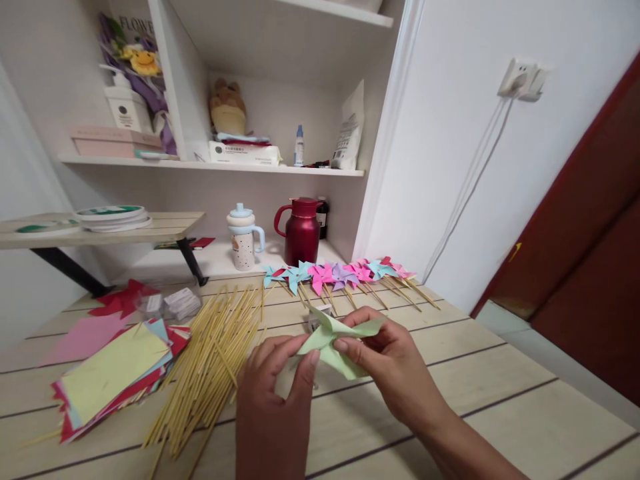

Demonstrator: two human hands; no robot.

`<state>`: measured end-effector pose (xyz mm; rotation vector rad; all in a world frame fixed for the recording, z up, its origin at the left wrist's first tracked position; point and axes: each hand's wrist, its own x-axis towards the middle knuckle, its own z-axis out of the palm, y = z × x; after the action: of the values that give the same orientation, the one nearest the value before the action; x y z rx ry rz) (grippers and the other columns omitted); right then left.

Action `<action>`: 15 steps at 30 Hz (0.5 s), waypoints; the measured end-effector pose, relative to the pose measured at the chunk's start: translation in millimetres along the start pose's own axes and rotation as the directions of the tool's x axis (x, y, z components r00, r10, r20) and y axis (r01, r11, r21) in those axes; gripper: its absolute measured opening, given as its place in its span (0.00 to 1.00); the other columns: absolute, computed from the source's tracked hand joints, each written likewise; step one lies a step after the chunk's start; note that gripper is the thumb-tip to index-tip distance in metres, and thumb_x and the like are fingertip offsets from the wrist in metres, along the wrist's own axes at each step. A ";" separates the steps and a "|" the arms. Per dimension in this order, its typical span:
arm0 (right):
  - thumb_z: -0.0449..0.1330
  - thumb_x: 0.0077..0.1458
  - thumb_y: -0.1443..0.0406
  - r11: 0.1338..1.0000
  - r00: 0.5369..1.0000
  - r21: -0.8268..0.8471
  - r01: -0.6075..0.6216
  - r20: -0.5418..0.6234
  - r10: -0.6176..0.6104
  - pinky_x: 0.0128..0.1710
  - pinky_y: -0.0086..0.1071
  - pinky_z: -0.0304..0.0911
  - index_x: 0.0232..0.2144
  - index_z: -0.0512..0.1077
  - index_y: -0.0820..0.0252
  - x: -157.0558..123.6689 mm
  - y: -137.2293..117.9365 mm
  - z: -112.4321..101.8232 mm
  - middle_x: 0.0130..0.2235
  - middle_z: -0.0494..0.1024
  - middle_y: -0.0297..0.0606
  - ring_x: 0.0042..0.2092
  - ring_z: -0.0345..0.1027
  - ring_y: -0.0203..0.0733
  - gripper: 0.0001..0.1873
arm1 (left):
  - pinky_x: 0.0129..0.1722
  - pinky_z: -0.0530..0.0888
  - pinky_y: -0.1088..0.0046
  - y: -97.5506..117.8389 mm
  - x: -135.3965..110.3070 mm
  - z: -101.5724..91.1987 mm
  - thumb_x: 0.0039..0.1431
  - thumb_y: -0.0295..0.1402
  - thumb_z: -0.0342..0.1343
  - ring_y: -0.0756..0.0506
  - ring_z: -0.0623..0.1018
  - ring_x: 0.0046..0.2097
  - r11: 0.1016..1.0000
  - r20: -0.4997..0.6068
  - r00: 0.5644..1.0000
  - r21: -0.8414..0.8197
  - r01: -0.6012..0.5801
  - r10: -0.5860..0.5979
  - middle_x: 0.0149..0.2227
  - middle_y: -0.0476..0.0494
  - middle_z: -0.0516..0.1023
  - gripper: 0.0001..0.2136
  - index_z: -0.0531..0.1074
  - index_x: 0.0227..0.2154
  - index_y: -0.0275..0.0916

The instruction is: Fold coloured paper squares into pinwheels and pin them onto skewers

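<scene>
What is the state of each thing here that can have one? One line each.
green paper: partly folded, pinched by both hands.
left hand: gripping the paper.
right hand: gripping the paper.
wooden sticks: loose heap.
coloured sheets: flat, stacked.
pinwheels: assembled, lying in a row.
red jug: upright, lid on.
wall plug: plugged in.

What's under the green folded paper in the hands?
The green folded paper, pinched by left hand and right hand, hangs above the wooden table. A small whitish object peeks out at its far edge, mostly covered, unidentifiable. Fingers beneath the paper are hidden.
</scene>
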<state>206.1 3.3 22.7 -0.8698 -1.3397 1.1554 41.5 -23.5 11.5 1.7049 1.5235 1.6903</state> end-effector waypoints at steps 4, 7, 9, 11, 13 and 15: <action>0.69 0.50 0.60 0.996 0.999 -0.078 0.044 -0.009 -0.045 0.28 0.26 0.59 0.32 0.72 0.56 -0.5 1.1 -0.8 0.29 0.74 0.30 0.29 0.64 0.33 0.11 | 0.42 0.74 0.61 3.7 -1.5 3.6 0.51 0.42 0.63 0.41 0.80 0.39 1.000 -0.032 0.999 -0.006 -0.005 0.005 0.35 0.49 0.82 0.07 0.79 0.31 0.48; 0.68 0.52 0.60 0.983 0.994 -0.148 0.107 -0.002 -0.109 0.31 0.29 0.64 0.33 0.73 0.56 -1.7 3.9 -0.5 0.32 0.76 0.33 0.33 0.68 0.36 0.10 | 0.38 0.74 0.63 7.2 -2.7 7.1 0.49 0.39 0.64 0.42 0.80 0.35 0.999 -0.057 0.998 -0.023 -0.025 0.023 0.31 0.49 0.81 0.04 0.78 0.27 0.46; 0.67 0.53 0.61 0.957 0.979 -0.212 0.198 0.006 -0.202 0.34 0.32 0.67 0.35 0.74 0.55 -2.5 4.8 0.2 0.34 0.77 0.35 0.36 0.72 0.40 0.08 | 0.37 0.75 0.65 8.3 -3.2 8.3 0.50 0.37 0.63 0.44 0.80 0.35 0.997 -0.069 0.995 -0.038 -0.068 0.065 0.30 0.50 0.81 0.04 0.77 0.26 0.45; 0.67 0.54 0.64 0.887 0.927 -0.286 0.362 0.015 -0.374 0.39 0.36 0.70 0.36 0.75 0.54 -3.8 4.4 0.7 0.36 0.79 0.37 0.42 0.74 0.44 0.06 | 0.35 0.75 0.68 8.2 -3.4 6.8 0.52 0.35 0.62 0.45 0.80 0.34 0.987 -0.094 0.984 -0.043 -0.155 0.150 0.30 0.50 0.80 0.03 0.75 0.27 0.44; 0.66 0.54 0.69 0.764 0.821 -0.342 0.548 0.045 -0.569 0.47 0.43 0.69 0.38 0.75 0.53 -5.9 2.8 0.1 0.36 0.79 0.37 0.44 0.74 0.46 0.08 | 0.36 0.75 0.70 7.6 -3.5 2.8 0.54 0.31 0.61 0.47 0.79 0.34 0.951 -0.102 0.946 0.014 -0.309 0.309 0.29 0.51 0.79 0.01 0.74 0.28 0.45; 0.62 0.56 0.72 0.635 0.701 -0.347 0.690 0.104 -0.705 0.52 0.50 0.65 0.43 0.74 0.51 -8.6 0.9 -2.1 0.35 0.80 0.36 0.40 0.75 0.45 0.14 | 0.43 0.74 0.68 7.7 -4.4 -1.5 0.54 0.29 0.59 0.48 0.79 0.32 0.857 -0.076 0.857 0.123 -0.500 0.510 0.29 0.54 0.79 0.04 0.75 0.31 0.47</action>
<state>209.2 -4.4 19.4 -0.5152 -1.6758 0.2683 44.8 -30.8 15.6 2.2540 1.2856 2.0044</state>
